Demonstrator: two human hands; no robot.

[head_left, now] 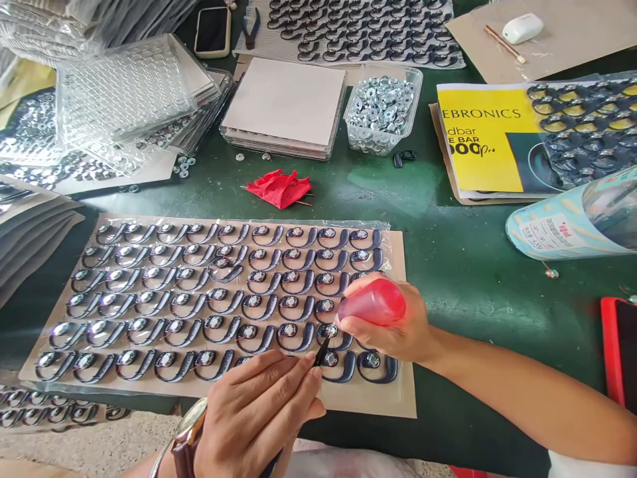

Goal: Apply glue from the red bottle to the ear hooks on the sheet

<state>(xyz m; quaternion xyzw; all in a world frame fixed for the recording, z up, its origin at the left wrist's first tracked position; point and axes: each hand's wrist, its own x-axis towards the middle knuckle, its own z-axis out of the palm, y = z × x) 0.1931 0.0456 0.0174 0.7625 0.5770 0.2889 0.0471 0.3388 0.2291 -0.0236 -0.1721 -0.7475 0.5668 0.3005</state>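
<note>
My right hand (403, 338) wraps round a squeeze bottle (375, 302), translucent pink with a red end, its tip tilted down to the left. In my left hand (263, 398), closed fingers hold black tweezers (323, 350), their points at a small round silver speaker (327, 330). That speaker sits in one of the black ear-hook earphone shells (293, 338) laid in rows. Under the rows is a cardboard sheet (368, 398) with a clear plastic layer. Both hands cover some shells on the right side of the sheet.
Beyond the sheet lie a red cloth (279, 188), a clear tub (381, 143) of metal discs and a stack of trays (283, 109). Plastic trays (119, 106) pile up at left. A yellow printed box panel (478, 139) and a clear cup (557, 226) are at right.
</note>
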